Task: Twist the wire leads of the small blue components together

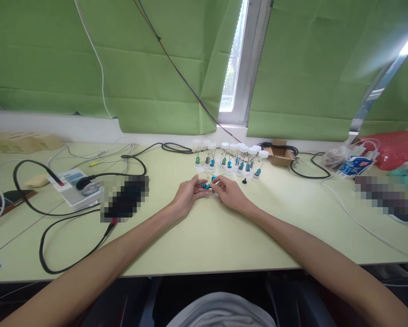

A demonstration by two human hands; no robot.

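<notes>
My left hand (187,194) is turned palm up, with small shiny blue pieces (205,186) held at its curled fingers. Facing it, my right hand (231,194) has its thumb and fingers pinched on another small blue piece (213,179) with a thin wire. The exact kind of these pieces is too small to make out. Just beyond both hands, several clear vials with white caps (262,155) stand in a cluster. Inside them are little blue or green pieces (197,160) with thin stems. A small black part (244,180) sits right of my right hand.
A white power strip (76,188) with looped black cable (43,247) lies on the left of the table (204,245). An open cardboard box (281,156) stands behind the vials. At the right are a blue-and-white packet (355,166), a red bag (396,147) and a white cable (356,218).
</notes>
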